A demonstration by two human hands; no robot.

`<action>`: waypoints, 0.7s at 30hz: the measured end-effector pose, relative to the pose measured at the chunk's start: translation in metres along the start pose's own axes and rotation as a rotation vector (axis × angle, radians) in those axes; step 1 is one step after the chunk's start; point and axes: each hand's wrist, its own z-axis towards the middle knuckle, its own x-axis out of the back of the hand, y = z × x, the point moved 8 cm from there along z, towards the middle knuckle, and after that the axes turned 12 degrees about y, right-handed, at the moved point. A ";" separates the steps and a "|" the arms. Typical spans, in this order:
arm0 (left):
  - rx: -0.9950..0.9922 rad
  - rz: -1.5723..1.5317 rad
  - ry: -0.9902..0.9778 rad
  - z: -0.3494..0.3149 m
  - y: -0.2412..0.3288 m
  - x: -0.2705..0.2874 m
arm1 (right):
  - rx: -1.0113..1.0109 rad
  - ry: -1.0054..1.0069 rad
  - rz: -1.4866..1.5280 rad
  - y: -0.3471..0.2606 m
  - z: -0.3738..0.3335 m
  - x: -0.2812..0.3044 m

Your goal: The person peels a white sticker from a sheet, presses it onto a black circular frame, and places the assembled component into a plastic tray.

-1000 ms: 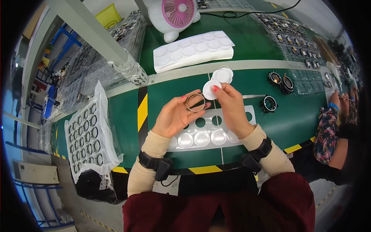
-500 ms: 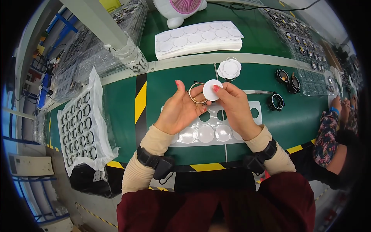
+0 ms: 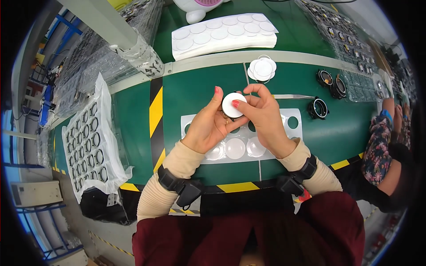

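- Left hand (image 3: pixel 207 128), half-curled, holds a ring (image 3: pixel 223 112) under a white disc (image 3: pixel 230 107).
- Right hand (image 3: pixel 264 119) bent, thumb on disc; can't tell grip.
- Tweezers (image 3: pixel 293 96) beyond it, sheet (image 3: pixel 295 134) below.

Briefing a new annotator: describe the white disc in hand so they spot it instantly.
Over the green table, go to the middle, where the left hand and right hand work close together. The white disc is there, the right hand touching its face. Unlike the loose disc pile beyond and the discs on the pale sheet, only it is held.
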 end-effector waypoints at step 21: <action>-0.019 0.058 0.033 -0.001 0.000 0.002 | 0.173 -0.018 -0.184 0.006 0.005 0.002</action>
